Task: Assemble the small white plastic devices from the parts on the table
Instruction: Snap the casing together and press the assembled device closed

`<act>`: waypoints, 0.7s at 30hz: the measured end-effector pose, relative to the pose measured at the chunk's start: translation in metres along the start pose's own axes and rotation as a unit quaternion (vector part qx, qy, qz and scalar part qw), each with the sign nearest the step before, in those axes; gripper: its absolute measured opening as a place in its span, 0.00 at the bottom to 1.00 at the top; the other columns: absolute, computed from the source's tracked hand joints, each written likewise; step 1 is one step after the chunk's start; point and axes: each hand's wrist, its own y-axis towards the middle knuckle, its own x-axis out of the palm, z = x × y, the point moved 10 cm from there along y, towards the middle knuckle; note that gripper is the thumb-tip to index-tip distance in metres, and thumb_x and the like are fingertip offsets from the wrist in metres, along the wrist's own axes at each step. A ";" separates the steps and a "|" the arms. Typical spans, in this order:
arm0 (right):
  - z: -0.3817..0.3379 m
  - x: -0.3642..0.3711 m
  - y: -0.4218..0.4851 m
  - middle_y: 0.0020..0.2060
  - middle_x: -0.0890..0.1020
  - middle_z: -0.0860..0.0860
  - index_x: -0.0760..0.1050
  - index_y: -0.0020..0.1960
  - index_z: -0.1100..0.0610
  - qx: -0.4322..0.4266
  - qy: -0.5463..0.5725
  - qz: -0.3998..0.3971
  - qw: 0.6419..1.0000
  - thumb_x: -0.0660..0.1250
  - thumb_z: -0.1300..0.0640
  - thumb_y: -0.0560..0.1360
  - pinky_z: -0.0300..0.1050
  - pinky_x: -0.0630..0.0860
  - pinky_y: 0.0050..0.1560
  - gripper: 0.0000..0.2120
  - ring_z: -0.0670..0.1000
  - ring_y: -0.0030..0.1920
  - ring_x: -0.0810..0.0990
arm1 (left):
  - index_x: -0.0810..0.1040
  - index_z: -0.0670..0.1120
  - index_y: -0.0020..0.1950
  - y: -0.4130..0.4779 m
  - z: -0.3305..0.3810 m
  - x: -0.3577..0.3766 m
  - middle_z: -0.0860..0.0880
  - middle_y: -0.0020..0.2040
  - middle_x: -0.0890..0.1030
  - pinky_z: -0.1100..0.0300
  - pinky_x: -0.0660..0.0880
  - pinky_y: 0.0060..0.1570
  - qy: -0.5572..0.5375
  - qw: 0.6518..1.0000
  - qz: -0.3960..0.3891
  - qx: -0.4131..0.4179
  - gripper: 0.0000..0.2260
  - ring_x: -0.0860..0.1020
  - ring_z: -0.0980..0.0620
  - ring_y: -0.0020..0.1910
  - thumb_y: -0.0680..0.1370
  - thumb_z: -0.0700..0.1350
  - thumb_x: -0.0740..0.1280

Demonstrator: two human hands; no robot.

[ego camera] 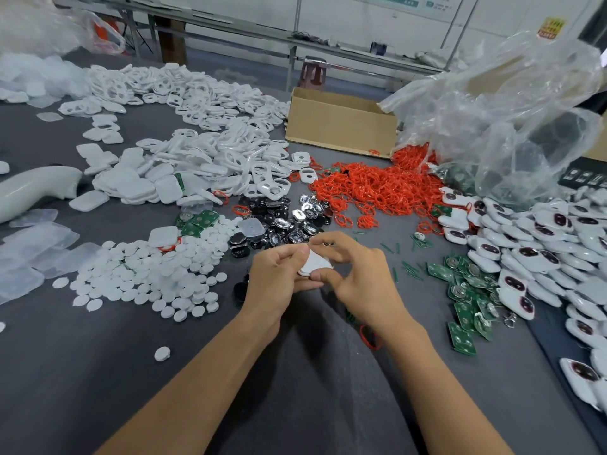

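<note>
Left hand (pixel 279 274) and right hand (pixel 356 274) both pinch one white device (pixel 317 264) between them, over the worktop (pixel 82 372) (fingers hide most of it). White discs (pixel 147 274) lie left of the left hand. Black parts (pixel 279 221) sit just beyond both hands, red rings (pixel 377 188) farther beyond. Green circuit boards (pixel 466 290) and finished devices (pixel 542 251) lie right of the right hand.
</note>
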 end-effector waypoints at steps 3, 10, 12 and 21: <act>0.000 0.000 0.001 0.48 0.85 0.44 0.78 0.55 0.54 0.002 0.003 0.001 1.000 0.76 0.65 0.66 0.22 0.66 0.46 0.20 0.32 0.47 0.79 | 0.81 0.39 0.54 -0.001 0.001 -0.002 0.41 0.44 0.84 0.58 0.82 0.40 0.006 1.000 0.011 0.008 0.09 0.82 0.50 0.36 0.81 0.39 0.62; 0.005 0.002 -0.002 0.50 0.84 0.44 0.78 0.58 0.55 0.011 0.035 0.012 0.999 0.76 0.67 0.66 0.20 0.64 0.53 0.22 0.23 0.51 0.72 | 0.82 0.41 0.50 -0.003 0.005 -0.006 0.44 0.41 0.84 0.59 0.82 0.37 0.015 0.999 0.040 0.025 0.08 0.83 0.51 0.34 0.81 0.36 0.62; 0.004 0.002 -0.002 0.50 0.84 0.44 0.78 0.59 0.55 0.011 0.052 0.013 0.998 0.76 0.67 0.66 0.20 0.64 0.53 0.23 0.24 0.51 0.73 | 0.82 0.40 0.51 -0.004 0.007 -0.005 0.44 0.42 0.84 0.59 0.82 0.36 0.012 0.999 0.044 0.030 0.08 0.83 0.51 0.35 0.80 0.35 0.62; 0.036 0.009 -0.003 0.46 0.84 0.55 0.80 0.54 0.58 0.156 0.265 0.026 0.951 0.72 0.66 0.71 0.44 0.79 0.48 0.12 0.48 0.42 0.82 | 0.81 0.41 0.50 -0.009 0.013 0.000 0.45 0.42 0.86 0.62 0.81 0.36 -0.021 0.998 0.023 0.059 0.09 0.84 0.50 0.41 0.80 0.34 0.61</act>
